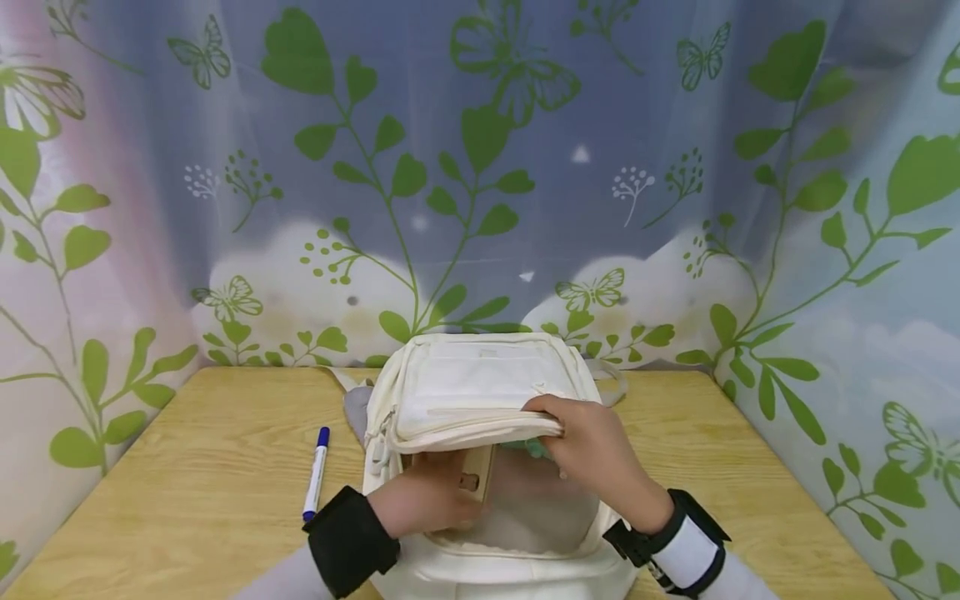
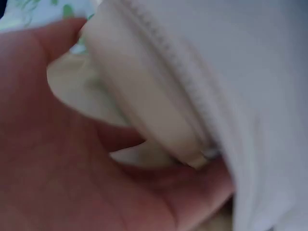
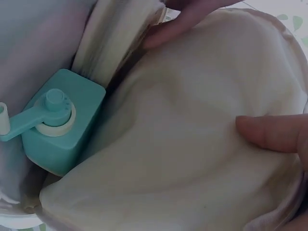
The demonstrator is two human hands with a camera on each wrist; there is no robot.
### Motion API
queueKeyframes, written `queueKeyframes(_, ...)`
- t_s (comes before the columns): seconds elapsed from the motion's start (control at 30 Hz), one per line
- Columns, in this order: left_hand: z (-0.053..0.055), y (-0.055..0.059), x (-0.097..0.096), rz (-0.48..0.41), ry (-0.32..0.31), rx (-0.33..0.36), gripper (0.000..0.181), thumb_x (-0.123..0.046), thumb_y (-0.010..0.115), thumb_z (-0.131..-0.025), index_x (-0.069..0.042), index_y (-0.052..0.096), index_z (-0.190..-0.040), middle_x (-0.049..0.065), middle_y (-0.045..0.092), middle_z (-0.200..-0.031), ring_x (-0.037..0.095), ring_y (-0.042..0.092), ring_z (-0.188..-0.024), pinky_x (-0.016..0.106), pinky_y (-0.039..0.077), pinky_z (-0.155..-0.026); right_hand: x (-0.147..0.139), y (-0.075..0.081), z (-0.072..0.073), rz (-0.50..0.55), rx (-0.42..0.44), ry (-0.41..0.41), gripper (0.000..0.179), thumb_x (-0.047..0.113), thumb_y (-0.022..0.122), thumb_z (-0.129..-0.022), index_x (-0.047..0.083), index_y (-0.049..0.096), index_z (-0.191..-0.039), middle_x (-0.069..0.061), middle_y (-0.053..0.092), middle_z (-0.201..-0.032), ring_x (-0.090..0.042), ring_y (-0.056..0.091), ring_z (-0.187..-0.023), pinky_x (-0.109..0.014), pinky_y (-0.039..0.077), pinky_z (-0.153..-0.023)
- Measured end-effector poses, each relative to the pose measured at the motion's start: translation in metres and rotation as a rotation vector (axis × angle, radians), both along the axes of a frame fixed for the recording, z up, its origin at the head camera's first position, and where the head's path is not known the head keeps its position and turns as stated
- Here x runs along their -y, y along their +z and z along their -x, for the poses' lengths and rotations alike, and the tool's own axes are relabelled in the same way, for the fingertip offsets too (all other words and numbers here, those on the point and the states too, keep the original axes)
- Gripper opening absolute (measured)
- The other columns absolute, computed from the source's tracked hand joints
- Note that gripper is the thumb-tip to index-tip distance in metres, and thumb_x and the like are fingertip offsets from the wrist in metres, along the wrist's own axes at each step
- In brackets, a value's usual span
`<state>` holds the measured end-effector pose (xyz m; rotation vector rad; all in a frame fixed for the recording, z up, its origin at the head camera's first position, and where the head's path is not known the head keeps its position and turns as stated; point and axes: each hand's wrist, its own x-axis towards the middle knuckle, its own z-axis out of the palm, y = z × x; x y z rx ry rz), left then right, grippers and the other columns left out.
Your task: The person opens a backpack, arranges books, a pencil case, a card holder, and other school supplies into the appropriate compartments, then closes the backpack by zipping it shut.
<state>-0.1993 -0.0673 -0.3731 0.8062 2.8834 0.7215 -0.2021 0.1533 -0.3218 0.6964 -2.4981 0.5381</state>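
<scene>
Just right of the left hand (image 1: 427, 500) — under a raised flap (image 1: 487, 375)

In the head view, find the pale block (image 1: 480, 468) at lower centre, inside the mouth of the backpack (image 1: 510, 575). Stands roughly up and down the frame along its visible length, leaning slightly right at the top and vanishing beneath the flap. Lies much nearer to the left hand than to the right hand (image 1: 600, 446), at the right of the left fingers, touching or nearly so. Cannot tell from the blur: gripped, or merely touched — partly hidden by the bag in the left wrist view too. With the right hand, pinches the flap's near edge, right of centre, and holds it up off the opening. Toward the left of the right wrist view, note a turquoise box with a crank (image 3: 67, 139), also inside the backpack.
</scene>
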Motion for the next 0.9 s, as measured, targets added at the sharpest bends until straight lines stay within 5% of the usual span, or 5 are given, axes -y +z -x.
queueKeyframes(0.2,-0.018,0.029,0.047,-0.040,-0.231,0.209,0.063,-0.041,0.062,-0.088,-0.012,0.041,-0.140,0.006,0.042,-0.142,0.017,0.049,-0.120,0.032,0.043,-0.096,-0.012,-0.013,-0.010,-0.145,0.108,0.086,0.042,0.008,0.074,-0.077,0.025,0.063,-0.114,0.006,0.069,-0.108,-0.010,0.066,-0.093,-0.029,0.053,-0.075)
queueKeyframes(0.33,-0.022,0.048,0.086,0.036,-0.206,0.309,0.024,-0.034,0.055,-0.093,-0.017,0.067,-0.106,-0.005,0.066,-0.100,0.005,0.059,-0.085,0.025,0.047,-0.073,-0.030,-0.025,-0.022,-0.239,0.217,0.298,0.062,0.010,0.072,-0.080,0.019,0.047,-0.136,-0.003,0.053,-0.135,-0.023,0.054,-0.120,-0.038,0.048,-0.090)
queueKeyframes(0.47,-0.013,0.046,0.108,0.030,-0.026,0.170,0.018,-0.022,0.052,-0.095,-0.012,0.068,-0.095,-0.004,0.063,-0.083,0.007,0.055,-0.070,0.028,0.044,-0.065,-0.042,-0.039,-0.032,-0.307,0.338,0.442,0.065,0.036,0.061,-0.089,0.021,0.032,-0.145,-0.003,0.032,-0.151,-0.032,0.034,-0.136,-0.047,0.040,-0.099)
queueKeyframes(0.63,0.011,0.019,0.109,-0.058,0.185,0.051,0.029,-0.015,0.053,-0.095,-0.004,0.058,-0.121,0.011,0.061,-0.117,0.021,0.061,-0.093,0.037,0.047,-0.078,-0.043,-0.041,-0.031,-0.359,0.539,0.480,0.065,0.054,0.045,-0.091,0.022,0.031,-0.146,-0.003,0.026,-0.154,-0.037,0.025,-0.139,-0.052,0.035,-0.102)
queueKeyframes(0.9,0.051,-0.013,0.090,0.022,0.184,-0.272,0.028,-0.010,0.062,-0.088,-0.002,0.062,-0.115,0.014,0.066,-0.102,0.026,0.064,-0.085,0.037,0.050,-0.071,0.006,0.011,0.002,-0.420,0.755,0.426,0.063,0.050,0.041,-0.095,0.018,0.026,-0.148,-0.002,0.036,-0.149,-0.018,0.038,-0.135,-0.037,0.035,-0.107)
